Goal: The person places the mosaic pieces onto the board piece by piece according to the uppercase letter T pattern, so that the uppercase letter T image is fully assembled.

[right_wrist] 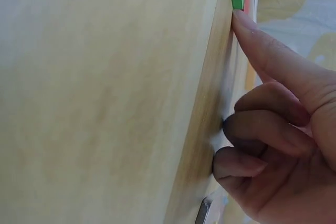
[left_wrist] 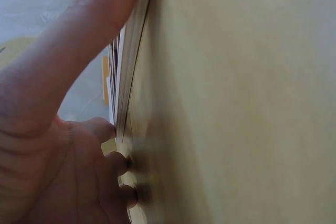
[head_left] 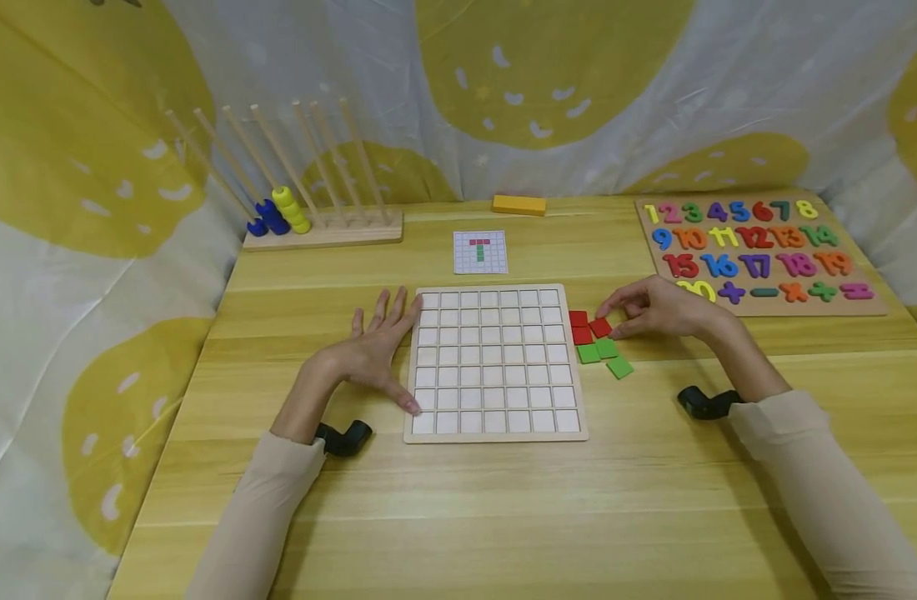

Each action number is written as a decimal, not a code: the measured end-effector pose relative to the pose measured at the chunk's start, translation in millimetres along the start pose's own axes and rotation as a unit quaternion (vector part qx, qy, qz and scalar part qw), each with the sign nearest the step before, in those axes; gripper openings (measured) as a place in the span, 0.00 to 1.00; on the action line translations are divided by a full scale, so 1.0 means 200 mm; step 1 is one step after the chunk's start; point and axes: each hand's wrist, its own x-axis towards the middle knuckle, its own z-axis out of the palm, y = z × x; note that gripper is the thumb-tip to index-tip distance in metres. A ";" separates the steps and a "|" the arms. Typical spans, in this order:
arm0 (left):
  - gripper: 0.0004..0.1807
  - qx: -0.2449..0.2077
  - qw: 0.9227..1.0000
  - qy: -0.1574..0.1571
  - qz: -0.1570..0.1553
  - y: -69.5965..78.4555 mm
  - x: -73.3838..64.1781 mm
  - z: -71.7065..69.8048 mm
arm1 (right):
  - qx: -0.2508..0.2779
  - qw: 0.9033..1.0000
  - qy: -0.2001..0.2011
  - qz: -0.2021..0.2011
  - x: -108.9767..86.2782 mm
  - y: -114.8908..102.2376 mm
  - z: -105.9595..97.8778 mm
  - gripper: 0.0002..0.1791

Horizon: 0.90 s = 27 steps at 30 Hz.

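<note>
A wooden grid board (head_left: 496,437) with blank white squares lies in the middle of the table. My left hand (head_left: 372,354) is spread along its left side; the thumb touches the lower-left corner and the index finger the upper edge. In the left wrist view, the thumb (left_wrist: 79,40) lies against the board's side. Right of the board sit several red tiles (head_left: 579,319) and green tiles (head_left: 619,367). My right hand (head_left: 664,308) pinches one red tile (head_left: 600,327) between thumb and index finger, with its other fingers curled, as the right wrist view shows.
A small pattern card (head_left: 480,265) with a red and green T lies behind the board. An orange block (head_left: 518,205) is at the back edge. A peg stand (head_left: 353,234) with blue and yellow beads stands back left, a number puzzle board (head_left: 766,308) back right.
</note>
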 end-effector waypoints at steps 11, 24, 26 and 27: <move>0.90 -0.002 1.000 -0.003 0.000 0.01 0.01 0.00 | -0.013 1.000 0.005 0.003 -0.02 0.00 0.00 0.17; 0.90 0.004 1.000 -0.007 -0.002 0.01 0.00 0.00 | -0.064 0.995 0.074 -0.003 0.00 -0.10 0.00 0.15; 0.90 0.003 1.000 -0.007 -0.002 0.01 0.00 0.00 | -0.055 0.995 0.087 0.002 0.01 -0.12 0.01 0.15; 0.90 0.002 1.000 -0.006 -0.002 0.01 0.00 0.00 | -0.054 0.994 0.094 0.004 0.01 -0.13 0.01 0.15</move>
